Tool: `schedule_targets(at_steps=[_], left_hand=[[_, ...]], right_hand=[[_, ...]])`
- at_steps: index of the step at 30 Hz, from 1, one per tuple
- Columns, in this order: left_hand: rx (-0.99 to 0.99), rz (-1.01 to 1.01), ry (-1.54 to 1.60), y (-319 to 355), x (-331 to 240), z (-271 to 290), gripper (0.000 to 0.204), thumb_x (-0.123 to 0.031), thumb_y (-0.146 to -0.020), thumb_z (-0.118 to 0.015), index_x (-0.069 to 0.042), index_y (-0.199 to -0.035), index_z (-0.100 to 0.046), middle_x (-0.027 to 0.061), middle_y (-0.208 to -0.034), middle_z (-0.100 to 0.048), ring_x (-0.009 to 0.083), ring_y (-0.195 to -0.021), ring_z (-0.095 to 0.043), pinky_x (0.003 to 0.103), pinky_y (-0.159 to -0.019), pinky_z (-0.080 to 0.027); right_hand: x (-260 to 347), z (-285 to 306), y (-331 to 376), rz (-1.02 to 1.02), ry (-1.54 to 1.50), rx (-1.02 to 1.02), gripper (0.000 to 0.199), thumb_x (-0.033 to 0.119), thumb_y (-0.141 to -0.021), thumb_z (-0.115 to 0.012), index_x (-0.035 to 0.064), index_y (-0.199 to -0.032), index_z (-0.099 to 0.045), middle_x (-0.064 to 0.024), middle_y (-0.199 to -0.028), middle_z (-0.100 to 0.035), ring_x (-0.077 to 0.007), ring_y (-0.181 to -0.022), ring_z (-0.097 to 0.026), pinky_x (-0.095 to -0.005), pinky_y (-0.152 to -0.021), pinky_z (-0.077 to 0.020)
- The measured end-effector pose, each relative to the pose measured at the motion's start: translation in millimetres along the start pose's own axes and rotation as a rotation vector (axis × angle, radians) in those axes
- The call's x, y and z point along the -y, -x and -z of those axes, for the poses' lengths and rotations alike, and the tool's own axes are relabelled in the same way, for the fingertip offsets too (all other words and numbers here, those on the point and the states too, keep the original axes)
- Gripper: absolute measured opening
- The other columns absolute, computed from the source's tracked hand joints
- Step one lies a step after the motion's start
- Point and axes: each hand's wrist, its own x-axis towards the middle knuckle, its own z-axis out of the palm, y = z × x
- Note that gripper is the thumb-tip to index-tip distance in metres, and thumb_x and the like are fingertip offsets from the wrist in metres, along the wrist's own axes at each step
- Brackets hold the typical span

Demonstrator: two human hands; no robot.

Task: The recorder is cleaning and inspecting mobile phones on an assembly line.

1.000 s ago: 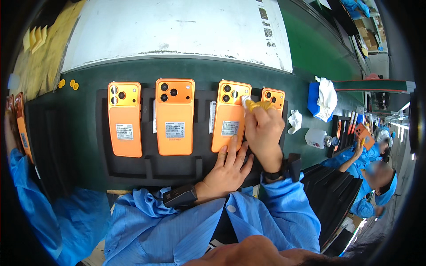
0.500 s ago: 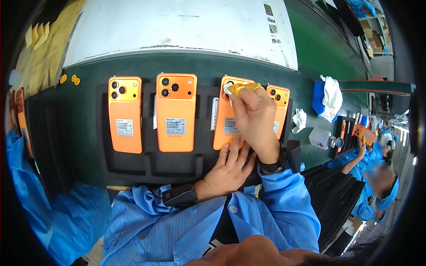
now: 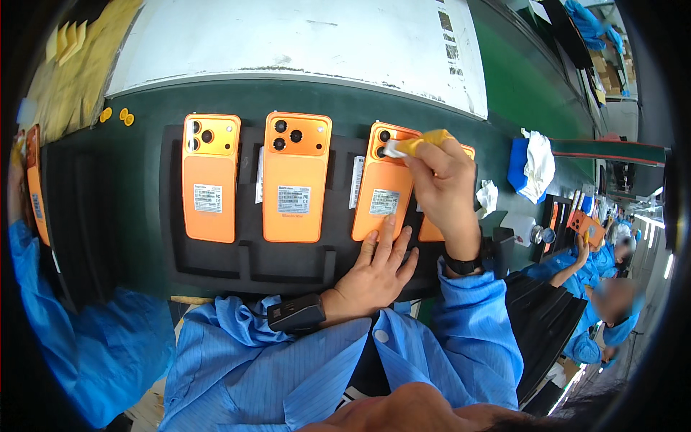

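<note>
My right hand (image 3: 443,176), with yellow finger covers on its fingertips, pinches a small white wipe (image 3: 394,149) at the camera lenses of an orange smartphone (image 3: 386,175). That phone lies back side up in a black foam tray (image 3: 288,270). My left hand (image 3: 374,277) rests with spread fingers, the tips touching the phone's lower end. To the left lie a second orange phone (image 3: 294,230) and a third orange phone (image 3: 209,169), each with a white label on its back. Another orange phone (image 3: 430,230) is mostly hidden behind my right hand and forearm.
Right of the tray are a crumpled white tissue (image 3: 487,196), a bottle with a metal top (image 3: 520,227) and a blue box (image 3: 518,167) with white cloth. Yellow finger covers (image 3: 127,117) lie at the far left. A white board (image 3: 288,43) spans the back. Co-workers sit either side.
My right hand has shifted right and slightly down with the wipe, uncovering more of the lenses. My left hand stays at the phone's lower end. The view has shifted a little.
</note>
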Motion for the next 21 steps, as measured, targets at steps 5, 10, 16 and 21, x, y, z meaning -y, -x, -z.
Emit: schedule_targets(at_steps=[5,10,16,21], left_hand=[[-0.013,-0.003,-0.01,-1,2,-1,0.04,-0.028,-0.093,-0.046,-0.01,-0.125,-0.063,0.0243,-0.139,-0.052,0.0558,-0.132,-0.041,0.057,-0.097,-0.045],[-0.011,0.001,-0.01,0,2,-2,0.039,-0.028,-0.093,-0.046,-0.01,-0.124,-0.063,0.0236,-0.138,-0.054,0.0555,-0.131,-0.043,0.056,-0.097,-0.045],[-0.03,0.005,0.028,-1,1,0,0.039,-0.026,-0.095,-0.045,-0.005,-0.122,-0.063,0.0265,-0.138,-0.053,0.0541,-0.133,-0.042,0.057,-0.102,-0.042],[-0.013,0.001,-0.023,1,4,1,0.038,-0.028,-0.093,-0.046,-0.01,-0.123,-0.063,0.0244,-0.138,-0.054,0.0538,-0.129,-0.046,0.056,-0.096,-0.046]], right_hand=[[3,-5,0,0.173,-0.026,0.033,0.015,-0.002,-0.074,-0.071,0.0071,-0.086,-0.073,-0.009,-0.074,-0.056,-0.0272,-0.068,-0.057,-0.0363,-0.057,-0.0461],[-7,11,11,0.144,0.097,0.046,0.02,-0.001,-0.07,-0.071,0.0109,-0.085,-0.075,-0.0059,-0.071,-0.054,-0.0254,-0.065,-0.056,-0.0372,-0.055,-0.045],[6,-8,-12,0.352,0.098,0.03,0.024,0.0,-0.064,-0.069,0.0102,-0.085,-0.074,-0.0065,-0.078,-0.06,-0.0274,-0.07,-0.056,-0.0379,-0.062,-0.0441],[-9,-12,5,0.218,0.051,-0.093,0.026,0.003,-0.063,-0.07,0.0106,-0.086,-0.075,-0.0054,-0.08,-0.061,-0.0265,-0.072,-0.057,-0.0387,-0.064,-0.044]])
